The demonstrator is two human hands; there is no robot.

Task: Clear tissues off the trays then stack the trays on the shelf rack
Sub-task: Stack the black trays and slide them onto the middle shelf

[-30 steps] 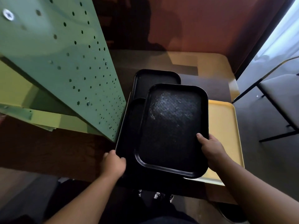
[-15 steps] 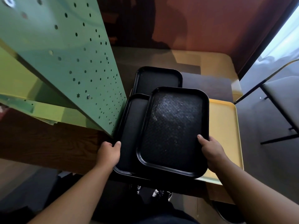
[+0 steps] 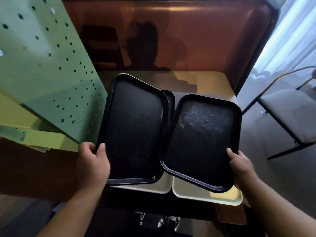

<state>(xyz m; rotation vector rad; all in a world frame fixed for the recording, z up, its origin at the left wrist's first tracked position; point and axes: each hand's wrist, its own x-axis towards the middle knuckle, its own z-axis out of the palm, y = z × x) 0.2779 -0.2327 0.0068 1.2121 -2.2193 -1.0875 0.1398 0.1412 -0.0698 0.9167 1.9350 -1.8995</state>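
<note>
I hold two black trays side by side above the table. My left hand [image 3: 93, 161] grips the near left corner of the left black tray [image 3: 133, 130]. My right hand [image 3: 242, 166] grips the near right corner of the right black tray [image 3: 203, 142], whose surface is scuffed. A third black tray [image 3: 171, 98] shows as a sliver behind and between them. Two pale yellow trays [image 3: 205, 195] lie on the table beneath, mostly covered. No tissues are visible on any tray.
The green perforated shelf rack [image 3: 42, 69] stands close at the left, its panel touching the left tray's edge. A chair with a grey seat [image 3: 289, 113] stands at the right. A reddish-brown bench back [image 3: 196, 35] rises behind the table [image 3: 212, 81].
My left hand has lifted the left black tray off the table and tilted it up. The right tray has moved to the right, so the two no longer overlap. A second yellow tray is uncovered.
</note>
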